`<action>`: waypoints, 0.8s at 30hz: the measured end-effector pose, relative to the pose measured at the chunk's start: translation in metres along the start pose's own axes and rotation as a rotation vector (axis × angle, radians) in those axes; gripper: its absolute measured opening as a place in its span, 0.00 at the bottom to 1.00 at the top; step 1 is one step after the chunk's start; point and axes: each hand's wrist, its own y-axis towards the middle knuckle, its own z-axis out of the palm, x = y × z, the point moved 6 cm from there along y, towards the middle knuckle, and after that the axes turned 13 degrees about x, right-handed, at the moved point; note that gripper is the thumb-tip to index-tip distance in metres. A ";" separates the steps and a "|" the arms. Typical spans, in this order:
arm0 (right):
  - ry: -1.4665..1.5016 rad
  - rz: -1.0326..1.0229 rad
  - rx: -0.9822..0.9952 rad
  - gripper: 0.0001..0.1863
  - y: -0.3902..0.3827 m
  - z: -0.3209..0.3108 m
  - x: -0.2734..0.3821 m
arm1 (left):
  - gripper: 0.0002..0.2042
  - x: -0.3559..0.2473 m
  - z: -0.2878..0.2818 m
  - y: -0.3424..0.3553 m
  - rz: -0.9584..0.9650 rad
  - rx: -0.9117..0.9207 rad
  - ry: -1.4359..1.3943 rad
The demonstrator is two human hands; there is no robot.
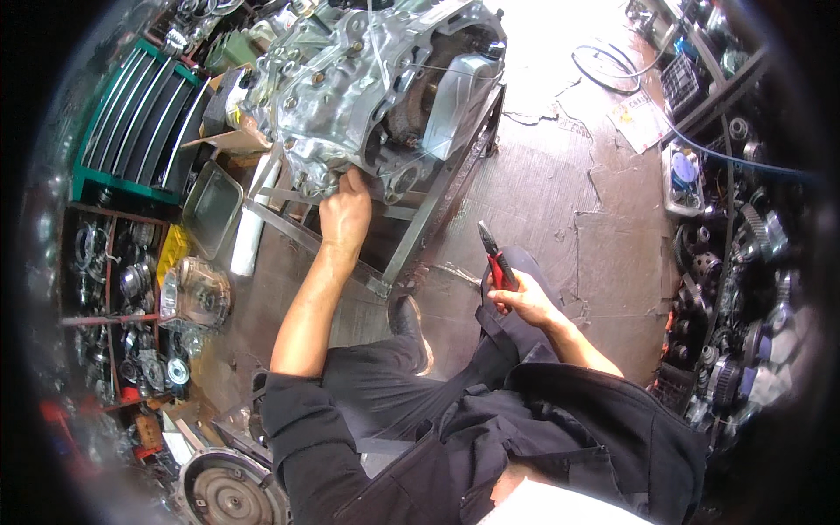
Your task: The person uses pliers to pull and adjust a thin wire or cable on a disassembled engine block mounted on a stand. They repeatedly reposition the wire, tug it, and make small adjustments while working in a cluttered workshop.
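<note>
Though bulky, an intricate, knobbly, silvery metal casing (322, 101).

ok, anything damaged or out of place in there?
Yes: the floor covering has jagged, dark splits to the right of the metal casing, so it looks torn or worn through.

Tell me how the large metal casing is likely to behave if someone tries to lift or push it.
The large metal casing is probably heavy, judging by its bulk and cast-looking metal walls. It should feel rigid, given its ribbed, bolted body. It seems unlikely to roll: its outline is lumpy, and it sits on a metal stand.
</note>
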 end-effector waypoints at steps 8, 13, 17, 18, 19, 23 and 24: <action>0.043 -0.050 0.063 0.15 0.005 0.005 -0.002 | 0.11 0.006 -0.005 0.010 0.001 0.162 -0.418; 0.052 -0.037 0.062 0.15 0.005 0.006 0.000 | 0.09 0.005 -0.005 0.013 -0.037 0.139 -0.546; 0.068 -0.066 0.076 0.15 0.003 0.004 0.003 | 0.06 0.008 -0.009 0.007 -0.103 0.076 -0.616; 0.076 -0.081 0.086 0.15 0.003 0.003 0.004 | 0.06 0.009 -0.010 0.005 -0.113 0.071 -0.633; 0.080 -0.087 0.086 0.15 0.002 0.001 0.004 | 0.05 0.009 -0.013 0.004 -0.075 0.032 -0.647; 0.102 -0.082 0.056 0.15 -0.001 -0.004 0.001 | 0.05 0.012 -0.019 0.000 -0.007 -0.025 -0.701; 0.117 -0.070 0.048 0.15 -0.002 -0.006 -0.001 | 0.05 0.014 -0.018 -0.001 -0.024 -0.021 -0.713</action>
